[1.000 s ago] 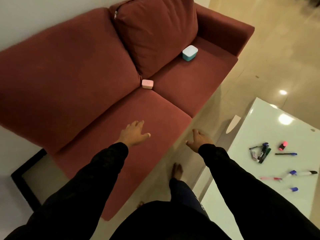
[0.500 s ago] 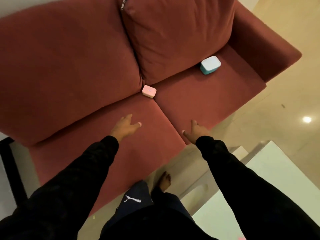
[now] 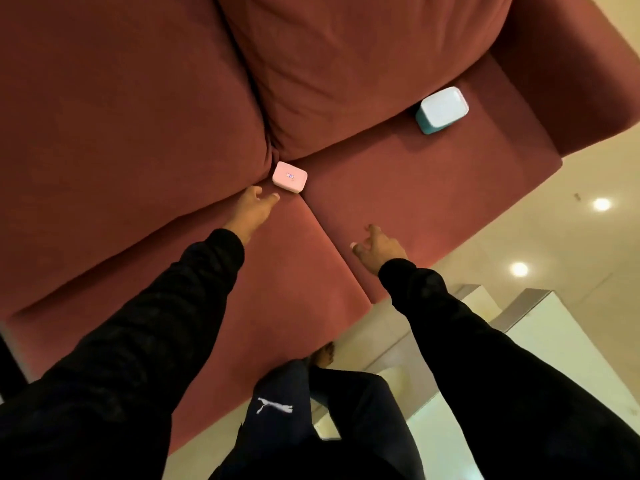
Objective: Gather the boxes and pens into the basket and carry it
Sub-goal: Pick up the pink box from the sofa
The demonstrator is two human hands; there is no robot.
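Now we lean over the sofa (image 3: 398,188) with both arms stretched forward, because the boxes lie deep on the seat, close to the back cushions. Our left hand (image 3: 254,211) reaches toward the pink box (image 3: 290,177), which sits at the seam where the two seat cushions meet the backrest; the fingers are loosely spread and just short of it, holding nothing. Our right hand (image 3: 379,245) hovers over the right seat cushion, fingers relaxed and a little curled, also empty. We judge it is placed there to go on to the teal box (image 3: 441,110), which rests farther off, against the back cushion and near the armrest. Neither box is lifted yet. We see no basket and no pens from here, so the gathering looks barely begun. A pale surface (image 3: 554,341) shows at lower right.
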